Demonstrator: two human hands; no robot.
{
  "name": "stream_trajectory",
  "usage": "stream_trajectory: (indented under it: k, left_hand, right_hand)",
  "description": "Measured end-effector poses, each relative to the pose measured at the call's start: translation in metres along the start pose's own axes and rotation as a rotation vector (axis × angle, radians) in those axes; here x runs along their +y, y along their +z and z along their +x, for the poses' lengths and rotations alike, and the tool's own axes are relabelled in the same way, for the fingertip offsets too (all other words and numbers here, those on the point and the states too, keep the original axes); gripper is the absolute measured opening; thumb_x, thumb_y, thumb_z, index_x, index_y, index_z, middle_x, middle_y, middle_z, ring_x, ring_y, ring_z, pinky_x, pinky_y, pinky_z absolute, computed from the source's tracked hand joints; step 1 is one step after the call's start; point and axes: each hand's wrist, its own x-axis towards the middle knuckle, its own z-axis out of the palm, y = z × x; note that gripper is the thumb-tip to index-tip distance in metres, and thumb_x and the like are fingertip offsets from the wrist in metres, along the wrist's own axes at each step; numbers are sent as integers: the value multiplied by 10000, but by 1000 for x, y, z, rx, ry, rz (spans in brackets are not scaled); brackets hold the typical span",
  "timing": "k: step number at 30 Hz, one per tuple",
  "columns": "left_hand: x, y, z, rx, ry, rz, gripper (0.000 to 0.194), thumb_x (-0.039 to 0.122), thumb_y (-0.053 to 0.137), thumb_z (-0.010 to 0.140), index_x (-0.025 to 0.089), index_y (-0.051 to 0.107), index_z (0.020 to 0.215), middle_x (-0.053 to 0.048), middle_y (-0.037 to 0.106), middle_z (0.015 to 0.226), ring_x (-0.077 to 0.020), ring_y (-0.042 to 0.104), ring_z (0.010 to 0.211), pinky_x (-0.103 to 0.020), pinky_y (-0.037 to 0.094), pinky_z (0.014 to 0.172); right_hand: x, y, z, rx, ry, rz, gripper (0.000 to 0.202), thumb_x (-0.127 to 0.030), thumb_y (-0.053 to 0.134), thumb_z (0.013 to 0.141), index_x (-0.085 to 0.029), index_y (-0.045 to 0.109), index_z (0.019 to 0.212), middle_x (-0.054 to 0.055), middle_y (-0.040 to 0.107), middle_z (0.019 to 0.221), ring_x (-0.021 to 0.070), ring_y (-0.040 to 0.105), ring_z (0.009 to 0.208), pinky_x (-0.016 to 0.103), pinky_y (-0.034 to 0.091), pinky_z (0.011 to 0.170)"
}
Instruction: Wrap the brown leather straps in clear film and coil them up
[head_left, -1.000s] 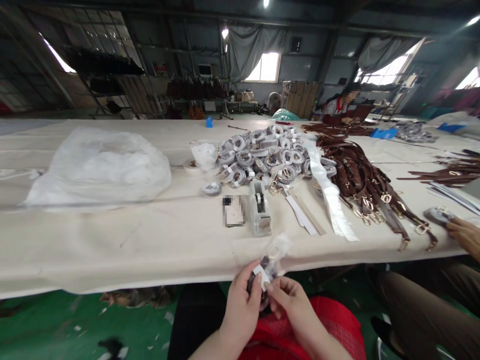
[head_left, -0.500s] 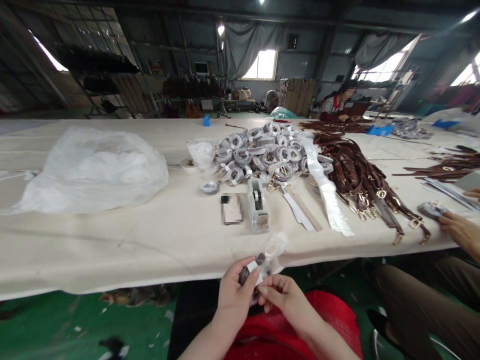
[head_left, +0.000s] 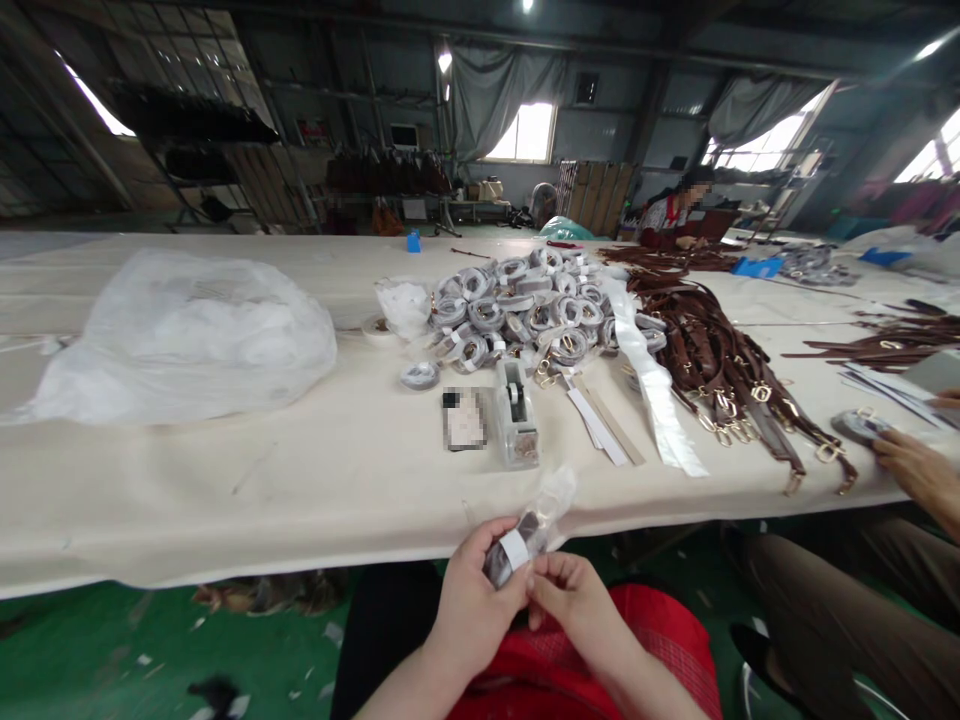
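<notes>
Two hands work at a dark coil (head_left: 499, 568), held just off the near edge of the table (head_left: 300, 490). The left hand (head_left: 472, 600) grips it from the left, fingers curled around its far side; a white band (head_left: 514, 549) wraps the coil, and clear film (head_left: 556, 495) sticks out at its far right. The right hand (head_left: 574, 590) has thumb and forefinger pressed together at the coil's near right edge; what they pinch is too small to tell.

Beyond them stand a tape dispenser (head_left: 517, 420) and, just left of it, a pixelated item (head_left: 465, 418). Farther back is a pile (head_left: 517, 305) of wrapped coils, with a lone coil (head_left: 419, 375) at its near left. A plastic bag (head_left: 202, 340) lies left; brown straps (head_left: 705, 345) lie right, past a white strip (head_left: 651, 385). At far right, another person's hand (head_left: 911, 460) touches a grey coil (head_left: 859, 425).
</notes>
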Motion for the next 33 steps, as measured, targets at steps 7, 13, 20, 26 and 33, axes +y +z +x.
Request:
stream_trajectory:
  k: [7, 13, 20, 26, 33]
  left_hand:
    - [-1, -12, 8, -77, -132, -261, 458, 293, 781, 642, 130, 683, 1058, -58, 730, 858, -189, 653, 762, -267, 520, 717]
    - [1, -15, 7, -274, -320, -581, 596, 377, 880, 584, 105, 686, 1078, -66, 713, 827, -131, 601, 649, -191, 437, 565]
    - [-2, -25, 16, -369, 173, 103, 439, 160, 628, 750, 186, 654, 1188, -89, 710, 1113, -228, 654, 984, -337, 523, 899]
    - [-3, -23, 14, -96, 541, 539, 487, 31, 473, 656, 173, 633, 1093, -90, 687, 1006, -230, 658, 931, -368, 559, 852]
    - [-19, -18, 7, 326, 805, 687, 186, 153, 502, 903, 167, 605, 1058, -93, 699, 915, -193, 686, 817, -261, 564, 713]
  right_hand:
    - [-15, -19, -13, -38, 73, -332, 450, -556, 667, 804, -144, 694, 625, 26, 658, 510, 88, 469, 379, 202, 362, 410]
    - [-24, -26, -12, 117, -278, -396, 407, -465, 732, 780, -185, 700, 1074, 89, 729, 1003, 262, 648, 945, 364, 513, 874]
    - [-14, -16, -14, 137, -256, -505, 379, -501, 603, 879, -176, 708, 1044, 88, 719, 948, 255, 643, 874, 360, 519, 833]
    - [-5, -5, -23, 148, -269, -638, 344, -433, 536, 933, -166, 666, 1106, 125, 712, 1044, 272, 648, 972, 399, 514, 926]
    - [9, 9, -20, -26, -413, -436, 362, -315, 659, 860, -217, 576, 1198, 99, 677, 1165, 264, 638, 1092, 385, 516, 981]
